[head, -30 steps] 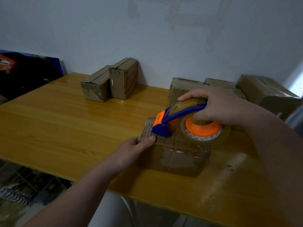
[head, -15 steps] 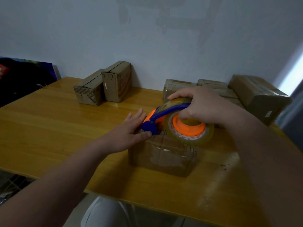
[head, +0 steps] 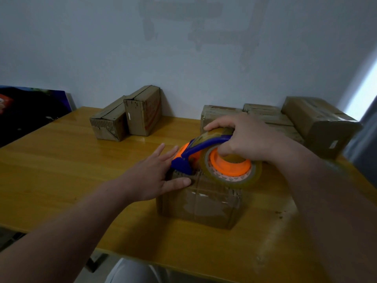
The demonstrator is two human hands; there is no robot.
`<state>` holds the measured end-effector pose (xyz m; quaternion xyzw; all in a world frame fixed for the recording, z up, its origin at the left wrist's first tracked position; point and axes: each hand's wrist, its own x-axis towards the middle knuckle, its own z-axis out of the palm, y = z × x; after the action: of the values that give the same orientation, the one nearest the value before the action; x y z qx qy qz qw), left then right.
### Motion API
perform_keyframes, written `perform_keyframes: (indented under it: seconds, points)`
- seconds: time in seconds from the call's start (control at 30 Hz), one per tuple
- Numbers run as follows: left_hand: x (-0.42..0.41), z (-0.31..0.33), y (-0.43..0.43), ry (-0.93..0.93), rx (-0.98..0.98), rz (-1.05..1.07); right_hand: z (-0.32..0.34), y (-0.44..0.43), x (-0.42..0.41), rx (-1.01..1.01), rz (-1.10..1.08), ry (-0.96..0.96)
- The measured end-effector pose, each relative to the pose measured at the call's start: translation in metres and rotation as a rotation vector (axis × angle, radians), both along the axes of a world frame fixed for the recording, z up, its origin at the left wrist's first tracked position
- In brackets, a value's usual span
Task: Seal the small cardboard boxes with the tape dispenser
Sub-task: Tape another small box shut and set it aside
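Note:
A small cardboard box (head: 200, 203) stands on the wooden table (head: 61, 166) in front of me, its near side covered with glossy tape. On top of it rests a blue and orange tape dispenser (head: 216, 160) loaded with a roll of clear tape. My right hand (head: 244, 139) grips the dispenser over the roll, thumb in the orange core. The dispenser's blue nose sits at the box's top left edge. My left hand (head: 155, 174) lies flat against the box's left side, fingers straight, thumb along the front top edge beside the nose.
Two small cardboard boxes (head: 126, 117) stand together at the back left by the wall. Several more boxes (head: 265, 117) sit behind my right hand, and a larger one (head: 320, 123) lies at the back right. A dark poster (head: 26, 111) leans at the far left.
My left hand has slid up from the box's lower left corner to its top left edge, fingers spread flat beside the dispenser's nose. The dispenser stays on the box top.

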<state>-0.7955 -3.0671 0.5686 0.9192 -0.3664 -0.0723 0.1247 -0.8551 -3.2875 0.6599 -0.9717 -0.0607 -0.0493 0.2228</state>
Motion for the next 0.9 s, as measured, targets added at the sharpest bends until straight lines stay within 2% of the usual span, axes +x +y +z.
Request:
perform_keyframes:
  seconds: [0.37,0.5,0.67,0.8,0.9]
  points:
    - [-0.001,0.004,-0.002,-0.022,0.126,0.021,0.009,-0.017,-0.014,0.098,0.041,0.075]
    - [0.002,0.002,-0.002,-0.075,0.171,-0.001,0.013,-0.025,-0.023,0.049,0.071,0.113]
    - [0.003,0.008,-0.006,-0.104,0.292,0.031,0.024,-0.061,-0.042,0.096,0.012,0.141]
    - [0.002,0.013,-0.011,-0.113,0.349,0.021,0.005,-0.078,-0.051,0.141,0.013,0.200]
    - [-0.003,0.018,-0.016,-0.137,0.423,0.039,-0.010,-0.080,-0.052,0.191,0.016,0.161]
